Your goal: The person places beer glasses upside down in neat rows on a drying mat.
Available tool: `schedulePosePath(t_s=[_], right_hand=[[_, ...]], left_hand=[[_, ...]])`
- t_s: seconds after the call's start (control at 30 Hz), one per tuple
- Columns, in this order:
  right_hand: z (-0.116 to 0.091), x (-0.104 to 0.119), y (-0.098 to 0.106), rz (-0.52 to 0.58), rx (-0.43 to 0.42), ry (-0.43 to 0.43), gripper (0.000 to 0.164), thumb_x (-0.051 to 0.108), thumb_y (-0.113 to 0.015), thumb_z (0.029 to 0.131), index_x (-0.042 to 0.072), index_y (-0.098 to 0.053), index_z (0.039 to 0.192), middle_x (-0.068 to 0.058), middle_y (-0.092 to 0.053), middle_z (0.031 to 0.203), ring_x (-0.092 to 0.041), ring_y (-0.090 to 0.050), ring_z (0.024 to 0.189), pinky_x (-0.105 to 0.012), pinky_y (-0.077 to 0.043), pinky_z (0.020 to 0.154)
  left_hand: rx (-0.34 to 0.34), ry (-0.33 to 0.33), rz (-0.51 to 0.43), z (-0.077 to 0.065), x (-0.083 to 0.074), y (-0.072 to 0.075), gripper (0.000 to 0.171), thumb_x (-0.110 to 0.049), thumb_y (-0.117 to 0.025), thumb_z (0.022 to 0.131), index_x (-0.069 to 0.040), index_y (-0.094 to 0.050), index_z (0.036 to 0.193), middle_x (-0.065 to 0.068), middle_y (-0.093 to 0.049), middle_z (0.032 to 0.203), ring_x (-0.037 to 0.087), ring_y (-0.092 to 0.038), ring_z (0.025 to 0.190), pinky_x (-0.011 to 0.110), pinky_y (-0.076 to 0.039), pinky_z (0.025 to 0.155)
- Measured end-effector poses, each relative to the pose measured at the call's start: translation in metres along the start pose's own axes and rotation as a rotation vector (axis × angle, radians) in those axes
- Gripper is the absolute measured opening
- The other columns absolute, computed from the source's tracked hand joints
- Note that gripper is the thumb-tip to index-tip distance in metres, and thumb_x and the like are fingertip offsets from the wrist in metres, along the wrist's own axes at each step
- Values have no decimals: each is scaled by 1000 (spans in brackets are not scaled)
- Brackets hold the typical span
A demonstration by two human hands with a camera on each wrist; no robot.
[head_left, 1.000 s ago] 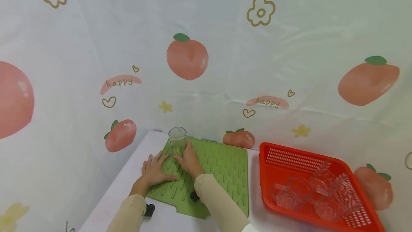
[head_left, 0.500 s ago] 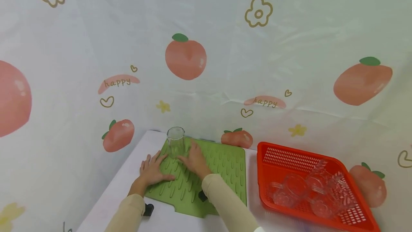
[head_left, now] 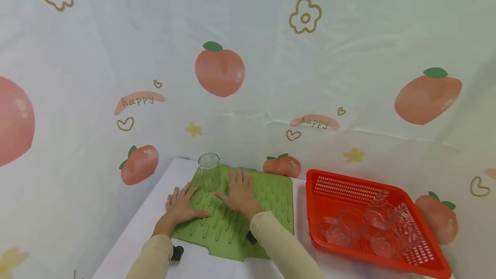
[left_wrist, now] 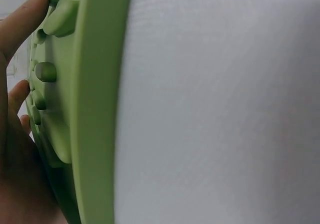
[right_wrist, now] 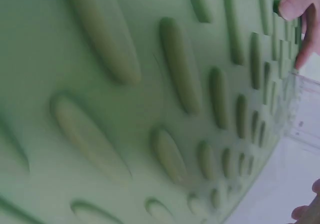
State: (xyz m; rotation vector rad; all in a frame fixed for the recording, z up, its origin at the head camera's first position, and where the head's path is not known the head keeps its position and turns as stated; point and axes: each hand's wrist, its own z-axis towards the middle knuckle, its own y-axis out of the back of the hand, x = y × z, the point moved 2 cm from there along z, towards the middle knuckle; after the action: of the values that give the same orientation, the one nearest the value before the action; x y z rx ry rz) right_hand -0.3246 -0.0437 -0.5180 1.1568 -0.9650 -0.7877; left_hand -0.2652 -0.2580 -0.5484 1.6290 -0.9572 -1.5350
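Observation:
A clear, tall glass point(head_left: 209, 173) stands upright on the back left part of a green ridged drying mat point(head_left: 271, 197). My right hand point(head_left: 240, 193) is just right of the glass, apart from it, with fingers spread over the mat. My left hand point(head_left: 181, 206) rests along the mat's left edge, its fingers spread and the thumb lying on the mat. In the left wrist view, part of the left hand point(left_wrist: 20, 184) shows beside the mat's thick rim point(left_wrist: 97, 109). In the right wrist view, the glass point(right_wrist: 306, 112) appears at the right edge, near some fingertips point(right_wrist: 294, 4).
A red slotted basket point(head_left: 314, 210) stands right of the mat and holds several clear glass mugs point(head_left: 350, 223). The white table point(head_left: 139, 231) shows left of the mat. Behind it hangs a white cloth point(head_left: 252, 141) printed with peaches.
My right hand has let go of the glass, moved right from it and spread its fingers. The glass stays standing on the mat. My left hand stays at the mat's left edge.

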Motion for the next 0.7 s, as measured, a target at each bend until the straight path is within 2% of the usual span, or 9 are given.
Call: schedulePosePath(t_s=[0.17, 0.4, 0.7], right_hand=[[-7, -1, 21, -79, -4, 8, 99, 78, -44, 93, 13, -22, 164, -20, -18, 170, -43, -16, 158, -66, -23, 123], [-16, -12, 44, -64, -36, 29, 100, 79, -46, 92, 15, -22, 164, -21, -17, 170, -45, -15, 158, -69, -17, 123], [-27, -29, 72, -155, -48, 43, 98, 81, -43, 91, 20, -21, 164, -19, -15, 171, -46, -14, 158, -69, -16, 124]], left_hand=[[7, 0, 0, -1, 0, 1, 113, -67, -84, 68, -16, -38, 158, 20, -18, 170, 61, -5, 152, 79, -8, 117], [13, 5, -7, -2, 0, -3, 113, -67, -84, 68, -15, -38, 158, 21, -19, 169, 61, -6, 152, 79, -8, 117], [19, 0, -1, 0, 1, -1, 113, -67, -83, 69, -15, -37, 158, 21, -17, 170, 61, -4, 152, 79, -7, 117]])
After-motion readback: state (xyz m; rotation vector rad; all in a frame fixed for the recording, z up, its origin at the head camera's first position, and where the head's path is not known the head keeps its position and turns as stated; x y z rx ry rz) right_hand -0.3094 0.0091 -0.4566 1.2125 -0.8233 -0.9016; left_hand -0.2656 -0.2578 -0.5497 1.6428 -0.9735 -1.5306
